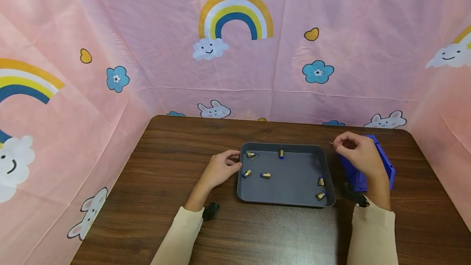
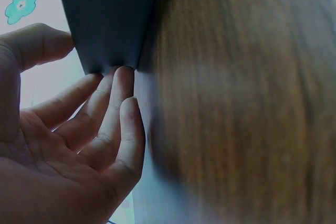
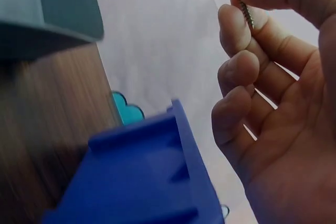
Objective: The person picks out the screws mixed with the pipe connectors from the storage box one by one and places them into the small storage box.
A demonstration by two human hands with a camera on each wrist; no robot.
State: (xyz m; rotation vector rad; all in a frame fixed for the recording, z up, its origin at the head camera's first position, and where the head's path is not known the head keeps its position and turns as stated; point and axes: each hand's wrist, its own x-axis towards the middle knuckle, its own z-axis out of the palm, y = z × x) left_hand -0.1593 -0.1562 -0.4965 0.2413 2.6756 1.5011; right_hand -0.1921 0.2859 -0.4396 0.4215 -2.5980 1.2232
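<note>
A shallow dark grey tray (image 1: pixel 294 183) lies on the table and holds several brass push-in fittings (image 1: pixel 265 176) with blue collars. Among them, near the back left corner, is a small screw (image 1: pixel 254 157). At the tray's left side, the fingertips of my left hand (image 1: pixel 220 169) touch the outer wall, and the thumb meets the rim (image 2: pixel 76 51). My right hand (image 1: pixel 358 150) pinches a threaded screw (image 3: pixel 245 14) between thumb and index finger. It is raised over a blue plastic bin (image 1: pixel 386 167), partly hidden behind the hand and wrist; the inside cannot be seen well.
The brown wooden table (image 1: pixel 165 183) extends around the tray. A pink patterned cloth (image 1: pixel 250 72) stands as a wall behind the table and along both sides. A dark strap device (image 1: pixel 210 211) sits on the left wrist.
</note>
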